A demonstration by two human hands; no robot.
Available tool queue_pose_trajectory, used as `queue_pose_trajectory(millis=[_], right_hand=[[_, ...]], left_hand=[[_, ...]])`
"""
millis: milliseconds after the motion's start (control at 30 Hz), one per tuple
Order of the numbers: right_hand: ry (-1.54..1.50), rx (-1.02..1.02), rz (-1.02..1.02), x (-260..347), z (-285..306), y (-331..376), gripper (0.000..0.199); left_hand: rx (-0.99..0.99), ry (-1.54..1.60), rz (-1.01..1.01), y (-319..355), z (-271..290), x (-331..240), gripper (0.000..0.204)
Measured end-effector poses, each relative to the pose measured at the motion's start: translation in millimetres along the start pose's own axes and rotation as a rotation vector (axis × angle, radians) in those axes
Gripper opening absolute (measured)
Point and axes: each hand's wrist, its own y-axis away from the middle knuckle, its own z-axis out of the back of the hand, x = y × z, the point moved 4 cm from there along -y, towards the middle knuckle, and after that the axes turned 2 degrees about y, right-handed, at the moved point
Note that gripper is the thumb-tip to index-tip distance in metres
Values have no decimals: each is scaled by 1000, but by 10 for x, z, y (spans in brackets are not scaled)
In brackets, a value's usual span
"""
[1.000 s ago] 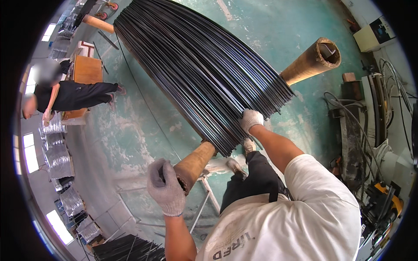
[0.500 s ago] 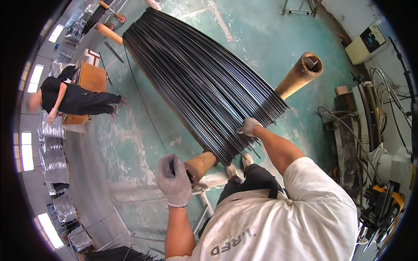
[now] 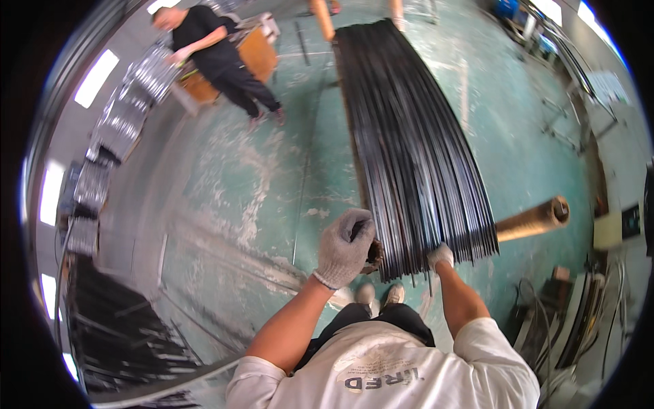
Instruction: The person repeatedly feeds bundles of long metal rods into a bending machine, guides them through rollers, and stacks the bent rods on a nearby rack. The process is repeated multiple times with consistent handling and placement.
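Left hand (image 3: 344,251) now sits nearer the black rods (image 3: 417,146), right hand (image 3: 441,256) at their ends, so both likely reach them; hands apart, grips unclear.

Floor (image 3: 272,170) is green with pale scuffs, bright windows (image 3: 97,78) line grey left wall (image 3: 71,134), brown furniture (image 3: 259,58) stands upper left.

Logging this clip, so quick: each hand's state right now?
Left hand, grey-gloved: fingers curled; whether it holds anything cannot be told.
Right hand, pale-gloved: at the near ends of long thin black rods; grip cannot be told.
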Motion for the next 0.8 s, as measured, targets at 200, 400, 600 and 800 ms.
queue_pose_trajectory(millis=[200, 400, 600, 800], right_hand=[[20, -138, 26, 3, -245, 350, 43], [131, -324, -118, -98, -286, 986, 65], [16, -167, -125, 106, -1015, 1596, 57], [317, 149, 122, 1552, -1908, 1820, 48]], left_hand=[[-383, 251, 236, 288, 1251, 1417, 9], [-730, 328, 784, 1540, 2684, 3539, 15], [-673, 392, 1045, 2595, 3519, 4253, 14], [-780, 400, 1073, 2318, 4636, 4954, 22]])
